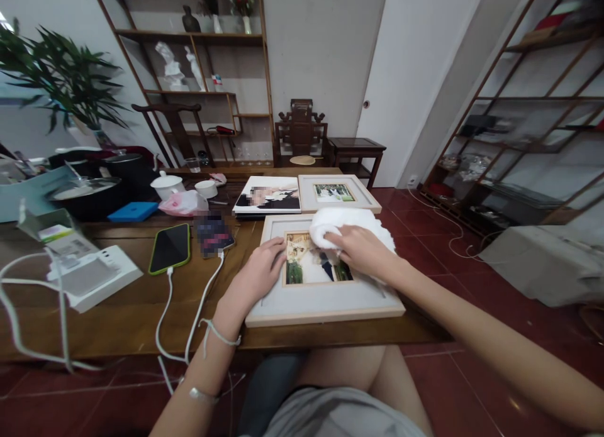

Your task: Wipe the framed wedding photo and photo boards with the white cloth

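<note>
On table point(127, 311): nearest frame point(325, 315) flat, face up, long axis unclear.

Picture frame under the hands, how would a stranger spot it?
Find the wooden table; at its near edge lies the pale picture frame. The left hand rests on its left side. Unlike the similar frame behind, it bears a white cloth.

Seemingly a home, carved wooden chair point(302, 130), ornament shelves point(226, 39), leafy plant point(70, 75)
</note>
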Demonstrator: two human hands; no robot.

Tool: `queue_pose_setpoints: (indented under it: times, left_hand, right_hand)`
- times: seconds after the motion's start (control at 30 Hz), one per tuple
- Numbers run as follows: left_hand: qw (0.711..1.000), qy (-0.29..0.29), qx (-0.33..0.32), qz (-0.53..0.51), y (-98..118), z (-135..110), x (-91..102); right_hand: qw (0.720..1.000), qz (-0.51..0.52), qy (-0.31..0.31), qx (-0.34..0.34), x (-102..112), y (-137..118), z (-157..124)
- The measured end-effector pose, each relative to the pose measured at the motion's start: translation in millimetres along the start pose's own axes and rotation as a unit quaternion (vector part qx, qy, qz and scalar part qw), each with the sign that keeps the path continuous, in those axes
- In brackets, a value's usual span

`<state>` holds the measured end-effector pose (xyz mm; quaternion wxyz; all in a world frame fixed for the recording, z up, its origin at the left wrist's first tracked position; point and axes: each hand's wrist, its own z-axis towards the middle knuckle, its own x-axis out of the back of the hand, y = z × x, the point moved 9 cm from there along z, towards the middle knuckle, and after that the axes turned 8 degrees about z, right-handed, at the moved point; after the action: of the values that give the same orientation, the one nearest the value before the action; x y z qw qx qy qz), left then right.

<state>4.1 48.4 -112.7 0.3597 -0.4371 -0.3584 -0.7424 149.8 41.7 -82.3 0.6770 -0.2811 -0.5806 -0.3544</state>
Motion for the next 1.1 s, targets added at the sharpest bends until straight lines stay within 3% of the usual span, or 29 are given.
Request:
queue_pose_setpoints:
  times: [0.13,0.23,0.37,0.53,0.7,0.8,0.93,1.1]
  left_hand:
    - [1.000,0.005,-0.004,-0.008,-0.6,-0.1,0.5]
    - [1.000,0.011,-0.005,-0.009,-0.8,0.1,0.6]
    - [1.000,0.021,-0.004,-0.005,-0.1,-0.5,0.9]
    - [1.000,0.026,0.000,-0.004,1.3,-0.8,1.7]
    - [1.000,0.028,-0.002,-0.002,2.3,-0.6,3.1]
    - [1.000,0.027,-0.004,-0.007,2.1,-0.7,2.6]
    - [0.999,0.030,-0.012,-0.012,2.4,-1.0,2.3]
    - [0.999,0.026,-0.020,-0.015,2.9,-0.6,3.1]
  right_hand:
    - [0.999,-0.012,0.038,0.020,-4.6,12.8,34.5]
    - [0.999,0.003,0.026,0.046,-13.3,5.7,39.6]
    - [0.995,0.051,-0.025,0.086,-16.3,-19.5,12.6]
    - [0.983,0.110,-0.094,0.116,6.0,-60.3,-46.5]
    - [0.976,0.151,-0.074,0.135,23.6,-92.9,-70.8]
    - [0.985,0.129,-0.050,0.105,10.1,-84.7,-53.4]
    - [0.992,0.080,-0.011,0.101,-11.9,-54.0,-9.4]
    - [0.994,0.044,0.016,0.094,-20.8,-18.1,43.2]
